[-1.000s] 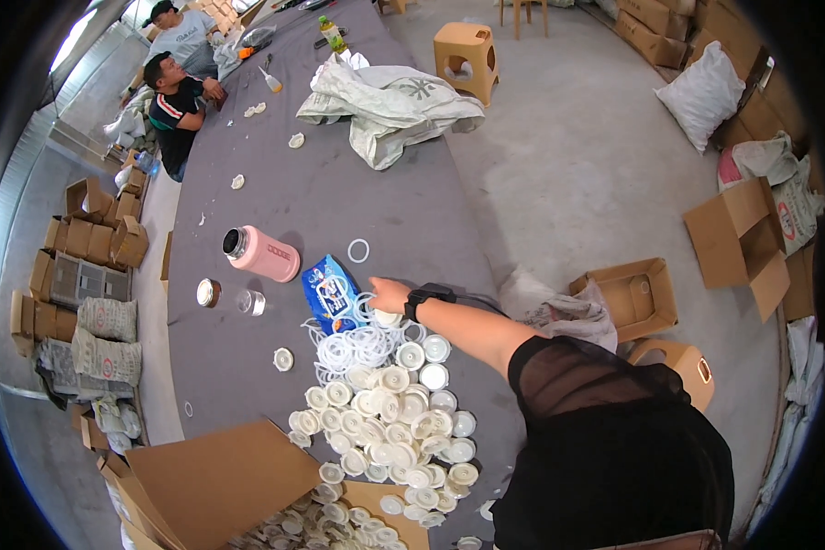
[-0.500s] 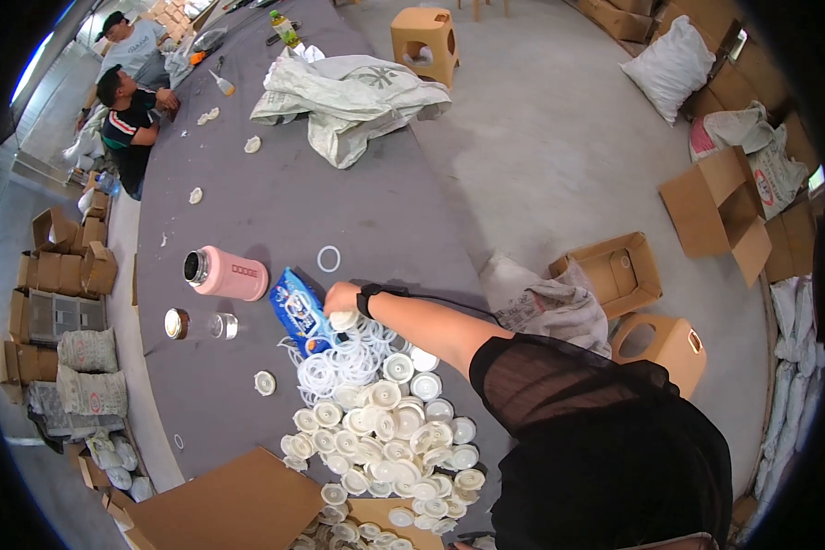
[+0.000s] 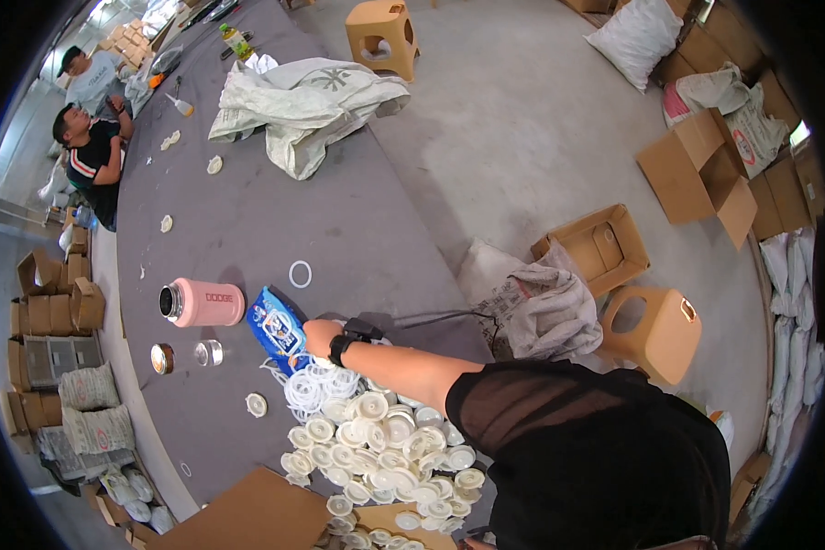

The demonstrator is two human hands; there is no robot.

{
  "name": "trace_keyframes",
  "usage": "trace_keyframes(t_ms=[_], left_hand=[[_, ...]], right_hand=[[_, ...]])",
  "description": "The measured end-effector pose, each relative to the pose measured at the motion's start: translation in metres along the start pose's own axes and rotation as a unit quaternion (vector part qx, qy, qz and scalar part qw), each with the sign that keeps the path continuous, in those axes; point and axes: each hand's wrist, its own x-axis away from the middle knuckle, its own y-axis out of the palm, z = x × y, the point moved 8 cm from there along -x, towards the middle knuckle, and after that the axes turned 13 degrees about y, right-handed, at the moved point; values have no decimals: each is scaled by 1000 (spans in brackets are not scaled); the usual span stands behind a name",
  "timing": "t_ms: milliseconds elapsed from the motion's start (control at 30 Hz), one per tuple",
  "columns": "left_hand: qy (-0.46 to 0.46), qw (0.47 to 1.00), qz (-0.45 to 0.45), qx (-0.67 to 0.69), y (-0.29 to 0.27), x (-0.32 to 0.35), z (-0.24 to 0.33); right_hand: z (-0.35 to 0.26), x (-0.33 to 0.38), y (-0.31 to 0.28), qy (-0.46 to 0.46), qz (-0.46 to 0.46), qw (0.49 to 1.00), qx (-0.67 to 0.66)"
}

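- One hand [image 3: 319, 335], with a dark wristband behind it, is seen stretched out over the grey surface [image 3: 247, 220]; which hand it is cannot be told for sure from the arm's path, and it is taken as the right. The other hand is not seen.
- The fingers are closed around the near end of a blue packet [image 3: 275, 327], which lies tilted on the surface, just right of a pink flask [image 3: 202, 303].
- The flask is laid on its side, its open mouth turned left. Two small round metal caps [image 3: 185, 356] are noted just below it.
- A tangle of white rings [image 3: 316, 387] lies right under the hand, touching the packet's lower edge.
- A heap of white round lids [image 3: 385, 449] spreads below the rings, toward the near edge of the surface.
- A single white ring [image 3: 300, 273] lies apart, above the packet.
- A flat brown cardboard sheet [image 3: 247, 513] is seen at the near left edge.
- A crumpled white sack [image 3: 302, 105] rests far up the surface.
- Two other people [image 3: 92, 137] are seated at the far left end.
- Tan plastic stools [image 3: 655, 330] and open cardboard boxes [image 3: 600, 246] stand on the floor to the right.
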Motion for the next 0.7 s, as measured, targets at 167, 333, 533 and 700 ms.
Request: trace_keyframes(t_ms=[167, 333, 533, 700], left_hand=[[25, 998, -53, 15, 8, -16, 11], [41, 994, -98, 35, 21, -22, 23], [61, 987, -134, 59, 29, -26, 39], [83, 982, -150, 80, 30, -39, 49]], right_hand=[[-33, 38, 10, -124, 116, 985, 24], [-60, 65, 15, -173, 95, 978, 65], [-43, 50, 26, -149, 84, 985, -35], [-7, -20, -4, -54, 73, 996, 11]])
